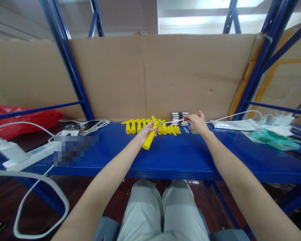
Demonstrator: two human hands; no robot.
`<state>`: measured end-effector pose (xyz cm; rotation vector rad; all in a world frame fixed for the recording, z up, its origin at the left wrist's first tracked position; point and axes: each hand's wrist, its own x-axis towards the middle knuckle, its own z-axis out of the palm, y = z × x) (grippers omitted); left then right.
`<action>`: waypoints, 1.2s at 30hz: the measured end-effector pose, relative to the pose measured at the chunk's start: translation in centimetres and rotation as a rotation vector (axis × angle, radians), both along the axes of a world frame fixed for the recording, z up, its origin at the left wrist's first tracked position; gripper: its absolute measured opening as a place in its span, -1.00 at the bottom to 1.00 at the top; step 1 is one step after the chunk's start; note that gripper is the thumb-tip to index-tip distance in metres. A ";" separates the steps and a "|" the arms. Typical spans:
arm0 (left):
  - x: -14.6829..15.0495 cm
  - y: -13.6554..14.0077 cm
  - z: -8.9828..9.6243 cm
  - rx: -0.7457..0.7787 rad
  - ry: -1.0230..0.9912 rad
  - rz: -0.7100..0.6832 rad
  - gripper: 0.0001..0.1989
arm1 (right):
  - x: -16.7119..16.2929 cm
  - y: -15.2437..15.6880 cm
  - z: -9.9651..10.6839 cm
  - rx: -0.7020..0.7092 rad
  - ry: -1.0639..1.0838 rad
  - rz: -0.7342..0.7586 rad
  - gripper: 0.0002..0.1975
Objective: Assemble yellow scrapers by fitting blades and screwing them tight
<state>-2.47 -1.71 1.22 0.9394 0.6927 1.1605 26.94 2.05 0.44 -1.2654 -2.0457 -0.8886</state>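
My left hand [145,132] is closed around a yellow plastic tool with a thick round handle [147,142] and a narrower crosspiece at its far end. In my right hand [198,122] is a screwdriver [175,121] with a red handle, its thin shaft pointing left. The shaft's tip is at the head of the yellow tool; whether it touches a screw is too small to tell. Behind my left hand stands a row of similar yellow T-shaped pieces [133,127]. Several flat yellow pieces [174,130] lie between my hands.
White-and-black small items [180,115] are stacked by the cardboard wall [185,73]. Small metal bits [186,130] lie near my right hand. A white power strip [35,154] with cables is at left. A green packet [274,139] and white pouch [237,124] lie at right on the blue shelf [175,157].
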 end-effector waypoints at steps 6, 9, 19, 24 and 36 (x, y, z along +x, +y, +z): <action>-0.3 -0.7 1.1 0.001 -0.016 0.088 -0.24 | -0.2 -0.6 0.2 -0.046 0.046 -0.012 -0.76; -1.1 -1.1 1.1 0.026 -0.016 0.121 -0.22 | -0.5 -1.1 0.5 -0.066 0.092 0.005 -0.75; -2.6 -3.3 -0.5 -0.013 0.121 0.214 -0.14 | -2.0 -2.7 0.9 -0.208 0.135 0.090 -0.74; -2.3 -4.3 -0.3 0.009 0.163 0.220 -0.19 | -2.4 -3.3 1.0 -0.245 0.129 0.098 -0.73; -2.1 -3.7 -1.1 0.003 0.091 0.165 -0.16 | -2.3 -3.1 1.0 -0.292 0.129 0.127 -0.76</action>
